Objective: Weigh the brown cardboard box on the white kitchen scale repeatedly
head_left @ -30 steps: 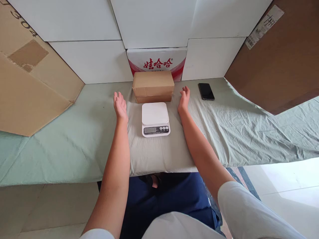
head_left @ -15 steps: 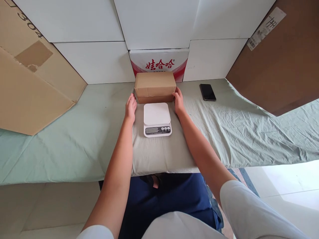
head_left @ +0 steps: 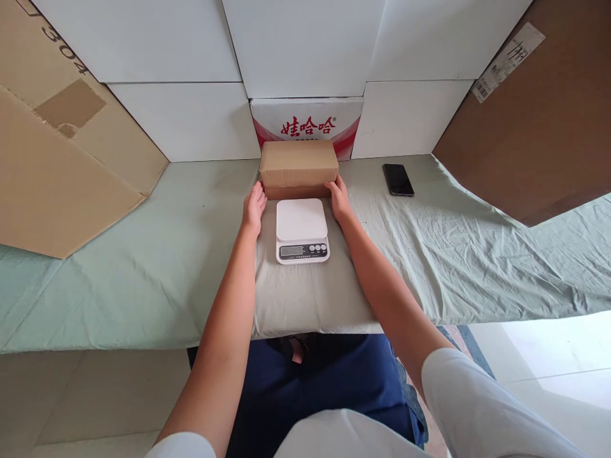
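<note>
Sitting at the back of the bench [head_left: 143, 254], the cardboard box [head_left: 298, 163] is gripped at its lower ends by the left hand [head_left: 254, 207] and right hand [head_left: 339, 198]. A white scale [head_left: 301, 230] lies just in front, between the wrists; a phone [head_left: 397, 179] rests apart, rightward.

Brown cardboard box [head_left: 298, 166], white scale [head_left: 301, 229], pale green cloth [head_left: 143, 254], black phone [head_left: 397, 179], red-lettered white carton [head_left: 306, 121].

A single head-worn camera looked forward and steeply down from close above the table [head_left: 143, 254], taking in both forearms, the lap and the stacked white boxes [head_left: 305, 44] behind.
</note>
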